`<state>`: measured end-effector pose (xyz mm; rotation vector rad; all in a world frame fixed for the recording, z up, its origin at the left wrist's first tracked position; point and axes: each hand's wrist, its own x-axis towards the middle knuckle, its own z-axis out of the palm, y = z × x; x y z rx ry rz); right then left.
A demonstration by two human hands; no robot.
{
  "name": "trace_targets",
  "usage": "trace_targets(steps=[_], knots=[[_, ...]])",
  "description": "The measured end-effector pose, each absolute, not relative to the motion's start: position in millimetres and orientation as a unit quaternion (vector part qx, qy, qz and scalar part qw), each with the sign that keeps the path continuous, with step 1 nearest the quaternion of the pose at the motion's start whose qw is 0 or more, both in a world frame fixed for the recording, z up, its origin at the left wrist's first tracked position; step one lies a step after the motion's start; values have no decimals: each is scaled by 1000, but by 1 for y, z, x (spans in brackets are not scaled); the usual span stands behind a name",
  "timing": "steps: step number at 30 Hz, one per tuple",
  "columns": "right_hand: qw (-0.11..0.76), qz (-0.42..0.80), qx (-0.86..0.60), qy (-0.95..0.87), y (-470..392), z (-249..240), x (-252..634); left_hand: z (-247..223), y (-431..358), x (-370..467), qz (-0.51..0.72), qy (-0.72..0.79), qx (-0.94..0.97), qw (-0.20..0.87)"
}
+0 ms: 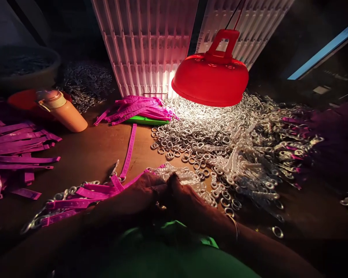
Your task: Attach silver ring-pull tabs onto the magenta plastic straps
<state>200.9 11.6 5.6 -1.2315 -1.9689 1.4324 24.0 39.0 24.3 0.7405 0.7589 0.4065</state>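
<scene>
Both my hands meet at the lower middle, in deep shadow. My left hand has its fingers pressed together beside a magenta strap. My right hand is closed against it, near translucent white pieces. A small shiny bit shows just below the fingers; what they pinch is too dark to make out. More magenta straps with silver links lie by my left forearm. One strap runs up the table to a magenta bundle on a green item.
A red lamp hangs low over a heap of silver rings. White linked pieces spread to the right. An orange bottle leans at the left, near more magenta straps. A dark basin stands behind.
</scene>
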Motion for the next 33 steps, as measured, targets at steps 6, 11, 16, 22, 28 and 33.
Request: trace_targets(steps=[6,11,16,22,28,33], knots=[[216,370,-407,-807,26,-5,199,15,44,22,240,372,363,820],[251,272,-453,-811,27,3,193,28,42,22,283,394,443,754],[261,295,-467,-792,22,-4,191,28,36,20,279,401,470,735],[211,406,-440,-773,10,-12,192,17,34,18,238,371,413,797],[173,357,-409,-822,18,2,193,12,38,19,245,362,381,815],[120,305,-401,-855,32,26,195,30,49,15,221,398,468,757]])
